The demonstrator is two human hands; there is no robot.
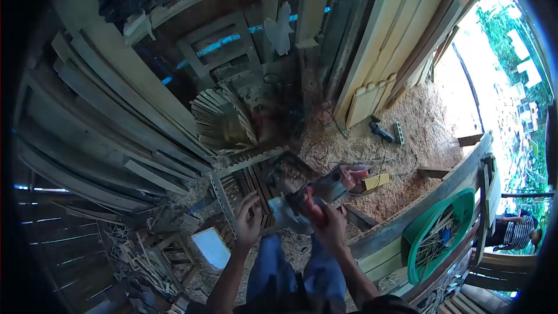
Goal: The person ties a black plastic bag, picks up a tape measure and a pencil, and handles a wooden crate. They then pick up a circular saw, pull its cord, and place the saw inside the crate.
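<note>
- Right hand (330,225) clenched around the body of an angle grinder (322,192), held low in front of the knees.
- Left hand (249,221) flat, fingers spread, pressing on a slatted wooden frame (247,183) just left of the grinder.
- Sawdust floor (407,139) beyond; planks (395,29) lean upright behind.
- Green basin (444,229) at right.

Open-sided workshop: timber planks (401,29) leaning against the back wall, sawdust (418,134) covering the floor, a green basin (442,235) sitting on the railing, daylight streaming in from the right.
</note>
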